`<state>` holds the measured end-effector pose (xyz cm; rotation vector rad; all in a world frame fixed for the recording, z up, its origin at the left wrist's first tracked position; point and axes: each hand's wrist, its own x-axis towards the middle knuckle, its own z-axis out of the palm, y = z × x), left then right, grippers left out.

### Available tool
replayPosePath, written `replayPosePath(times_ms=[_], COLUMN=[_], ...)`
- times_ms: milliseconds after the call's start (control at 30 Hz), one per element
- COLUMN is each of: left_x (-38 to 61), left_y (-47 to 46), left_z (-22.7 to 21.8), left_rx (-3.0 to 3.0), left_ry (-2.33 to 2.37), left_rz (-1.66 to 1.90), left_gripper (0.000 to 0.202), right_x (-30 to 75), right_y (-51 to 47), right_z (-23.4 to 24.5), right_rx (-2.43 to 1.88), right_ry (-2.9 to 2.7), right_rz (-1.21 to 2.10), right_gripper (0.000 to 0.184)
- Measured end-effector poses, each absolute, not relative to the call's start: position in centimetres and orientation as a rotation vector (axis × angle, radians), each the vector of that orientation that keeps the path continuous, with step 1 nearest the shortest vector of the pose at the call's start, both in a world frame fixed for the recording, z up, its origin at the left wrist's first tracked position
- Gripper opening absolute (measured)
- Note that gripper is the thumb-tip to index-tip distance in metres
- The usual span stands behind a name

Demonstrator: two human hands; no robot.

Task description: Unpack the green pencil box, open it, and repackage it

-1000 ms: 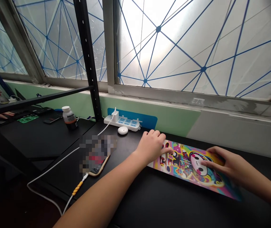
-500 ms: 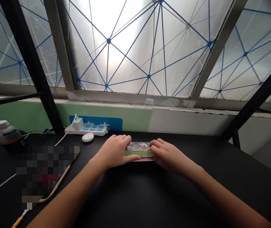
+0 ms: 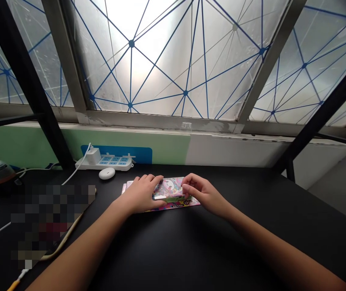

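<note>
Left fingers (image 3: 156,182) clasp the pink-topped box (image 3: 169,187), right fingers (image 3: 192,179) by its end

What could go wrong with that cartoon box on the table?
The left hand lies across the cartoon box. If it eases up, the box might slide when the right hand, at its right end, pushes.

The white oval case sits beyond the left hand, near the power strip, so a wide swing could knock it.

The left forearm runs close to the phone and might nudge it.
</note>
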<state>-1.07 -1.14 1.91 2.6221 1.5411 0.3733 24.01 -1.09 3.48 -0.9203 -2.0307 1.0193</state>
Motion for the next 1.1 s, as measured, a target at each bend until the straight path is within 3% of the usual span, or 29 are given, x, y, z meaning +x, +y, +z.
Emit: replayPosePath(times_ms=[100,200,367,567,700,833,933,1100], left_x=[-1.1,-0.8,0.6,0.4,-1.1,-0.7,0.5,1.0], left_y=[-1.0,-1.1,-1.8,-1.7,-1.4,-2.1,-3.0,-3.8], left_z=[1.8,1.9,2.3,3.0,4.4,5.0,5.0,4.9], left_rx=[2.635,2.742,2.978,2.947,2.939,2.986,2.97,2.89], left_ry=[1.533,1.527,1.555,1.534,1.67,1.627,1.635,1.638], left_rz=[0.376,0.422,0.528,0.769,0.837,0.554,0.406,0.312], left_gripper=[0.074,0.074,0.08,0.094,0.069,0.045,0.043,0.048], right_x=[23.7,24.3,26.5,26.9,25.7,24.6,24.1,23.6], right_y=[-1.0,-0.3,1.9,2.1,1.1,-0.1,-1.0,-1.9], right_z=[2.9,2.6,3.1,3.3,3.1,2.9,2.6,2.3], right_rx=[-0.915,-1.001,-1.074,-1.1,-1.08,-1.035,-0.986,-0.922], right_ry=[-1.987,-2.093,-2.424,-2.446,-2.389,-2.457,-2.568,-2.622], right_rz=[1.014,0.673,0.145,-0.051,-0.369,-0.634,-0.69,-0.636], right_gripper=[0.028,0.03,0.075,0.095,0.086,0.048,0.024,0.026])
